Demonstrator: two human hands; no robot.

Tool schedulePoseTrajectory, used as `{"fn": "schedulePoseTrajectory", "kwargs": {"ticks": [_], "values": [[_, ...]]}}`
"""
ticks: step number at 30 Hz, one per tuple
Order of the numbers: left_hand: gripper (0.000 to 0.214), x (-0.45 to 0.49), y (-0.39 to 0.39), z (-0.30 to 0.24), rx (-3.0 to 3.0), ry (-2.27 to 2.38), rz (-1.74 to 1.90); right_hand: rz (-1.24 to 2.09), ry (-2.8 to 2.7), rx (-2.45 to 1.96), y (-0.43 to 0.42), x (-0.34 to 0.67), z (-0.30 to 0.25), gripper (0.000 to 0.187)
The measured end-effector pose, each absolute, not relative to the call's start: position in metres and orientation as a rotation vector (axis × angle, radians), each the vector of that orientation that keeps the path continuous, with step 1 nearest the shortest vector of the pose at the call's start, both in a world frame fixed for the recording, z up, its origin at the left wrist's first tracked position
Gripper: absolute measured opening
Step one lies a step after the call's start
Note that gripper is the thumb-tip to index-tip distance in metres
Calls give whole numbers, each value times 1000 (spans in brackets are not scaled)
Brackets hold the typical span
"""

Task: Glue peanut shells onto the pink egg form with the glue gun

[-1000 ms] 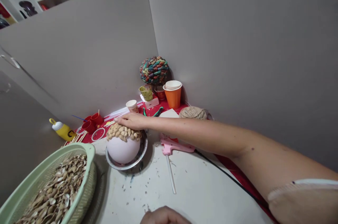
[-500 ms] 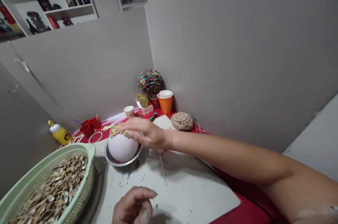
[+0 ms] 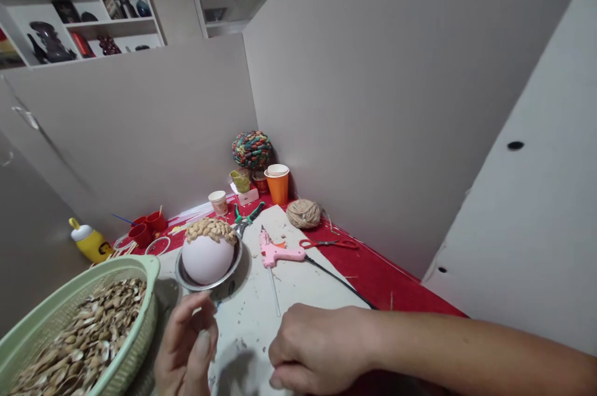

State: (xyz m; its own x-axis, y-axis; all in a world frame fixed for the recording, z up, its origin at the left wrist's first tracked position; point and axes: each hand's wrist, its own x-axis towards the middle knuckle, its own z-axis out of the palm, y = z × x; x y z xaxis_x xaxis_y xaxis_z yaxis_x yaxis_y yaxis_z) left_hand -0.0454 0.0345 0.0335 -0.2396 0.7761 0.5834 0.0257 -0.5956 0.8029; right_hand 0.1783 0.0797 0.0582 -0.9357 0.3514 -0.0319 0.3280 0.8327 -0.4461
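A white ball [image 3: 208, 262] rests in a metal bowl [image 3: 239, 259], its top covered with tan nutshell halves [image 3: 209, 230]. My left hand [image 3: 186, 346] is just in front of the bowl, fingers curved and apart from the thumb, with nothing visible between them. Over the white board [image 3: 252, 337], my right hand [image 3: 321, 346] is closed, knuckles up; its fingertips are mostly hidden, and whatever they may hold does not show. Beyond it lies a pink glue gun [image 3: 280, 253] with a clear glue stick. A green basket [image 3: 152, 265] of shells [image 3: 93, 334] stands at left.
Green-handled pliers [image 3: 249, 216], a ball of twine [image 3: 303, 214] and red scissors [image 3: 329, 244] lie further back. A colourful shell-covered ball [image 3: 252, 148], an orange cup [image 3: 278, 188] and red cups [image 3: 140, 234] stand near the grey partitions. The glue gun's black cord [image 3: 338, 281] runs rightward.
My right hand has left the shell-topped ball and come back toward me, uncovering the glue gun and scissors. My left hand has shifted left and up, closer to the bowl. The view has turned slightly.
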Motion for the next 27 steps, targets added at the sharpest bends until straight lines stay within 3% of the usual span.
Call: {"fn": "schedulePoseTrajectory", "kwargs": {"ticks": [4, 6, 10, 13, 16, 19, 27], "values": [[30, -43, 48, 22, 1980, 1100, 1797, 1014, -2878, -352, 77, 189, 91, 13], [28, -46, 52, 23, 2278, 1074, 1678, 1034, -2750, -398, 87, 192, 101, 7], [20, -49, 57, 26, 2553, 981, 1560, 971, -2305, -572, 124, 183, 112, 13], [32, -42, 59, 21, 2565, 966, 1619, 915, -2094, -654, 160, 163, 119, 18], [47, -34, 62, 12, 2543, 985, 1638, 826, -1970, -731, 198, 134, 127, 11], [51, -32, 63, 9, 2565, 1030, 1602, 767, -1938, -813, 237, 101, 129, 20], [34, -53, 63, 35, 2784, 1107, 1405, 854, -2107, -848, 300, 51, 103, 38]]}}
